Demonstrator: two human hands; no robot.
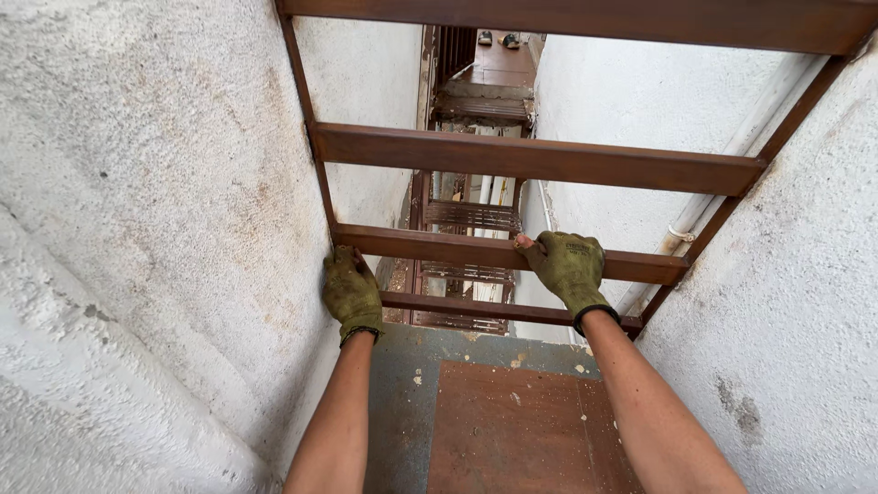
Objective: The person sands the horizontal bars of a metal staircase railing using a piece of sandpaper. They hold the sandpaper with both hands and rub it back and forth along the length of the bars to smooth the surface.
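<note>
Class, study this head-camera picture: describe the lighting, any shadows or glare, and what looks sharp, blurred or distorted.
Head view: soft, even daylight, no glare or hard shadows; left hand, right hand and the brown bar they grip are sharp; the stairwell below is smaller and dimmer; the white walls splay outward, wide-angle distortion.

Rough whitewashed plaster walls (137, 229) close in at nine and three o'clock, stained and pitted, under even daylight. At six o'clock lies a grey concrete ledge (402, 384) with a reddish-brown painted patch (512, 430). Toward twelve o'clock, a narrow shaft drops past rusty metal gratings (471, 215) and pale vertical pipes (485, 192).
</note>
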